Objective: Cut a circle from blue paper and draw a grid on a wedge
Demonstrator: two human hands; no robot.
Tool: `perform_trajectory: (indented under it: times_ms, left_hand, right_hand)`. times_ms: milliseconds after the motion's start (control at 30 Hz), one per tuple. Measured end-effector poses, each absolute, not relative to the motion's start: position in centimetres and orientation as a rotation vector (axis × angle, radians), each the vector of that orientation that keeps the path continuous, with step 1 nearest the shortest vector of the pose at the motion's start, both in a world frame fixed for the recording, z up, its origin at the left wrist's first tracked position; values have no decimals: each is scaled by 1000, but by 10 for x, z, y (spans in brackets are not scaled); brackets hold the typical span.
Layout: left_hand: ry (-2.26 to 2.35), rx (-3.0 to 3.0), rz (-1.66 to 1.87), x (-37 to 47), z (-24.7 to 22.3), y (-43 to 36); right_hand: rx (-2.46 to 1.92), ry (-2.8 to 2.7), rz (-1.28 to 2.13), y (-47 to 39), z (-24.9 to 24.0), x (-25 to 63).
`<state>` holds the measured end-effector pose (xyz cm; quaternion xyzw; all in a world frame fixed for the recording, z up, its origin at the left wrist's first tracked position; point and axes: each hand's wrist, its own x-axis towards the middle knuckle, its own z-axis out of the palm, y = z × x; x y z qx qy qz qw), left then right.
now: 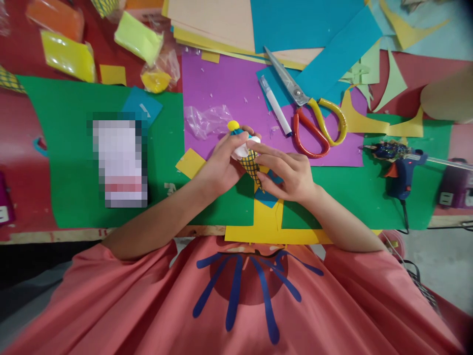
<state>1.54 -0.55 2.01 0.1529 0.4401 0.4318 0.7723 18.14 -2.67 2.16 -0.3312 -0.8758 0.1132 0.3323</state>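
Note:
Over the middle of the table is a small craft ice cream cone (250, 162), yellow with a dark grid pattern. White clay tops it, along with a bit of blue and a yellow ball at the tip. My left hand (228, 160) is closed around its upper part, thumb on the white and blue top. From the other side my right hand (290, 173) touches the cone, its index finger on the white clay and its thumb near the pointed end. The cone tilts, its point toward me. Part of it is hidden behind my fingers.
Scissors (301, 98) and a white pen (275, 106) lie on purple paper (207, 74). At right is a blue glue gun (402, 170) with its cord. A blurred phone-like object (120, 162) lies left on green paper (66, 197). Several clay packs (68, 55) are back left.

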Motion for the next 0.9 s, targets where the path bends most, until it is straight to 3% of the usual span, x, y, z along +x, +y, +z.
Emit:
perform_trajectory:
  times_ms: [900]
  left_hand:
    - [958, 339, 958, 15, 19, -4]
  right_hand:
    - [-809, -2239, 297, -27, 22, 180]
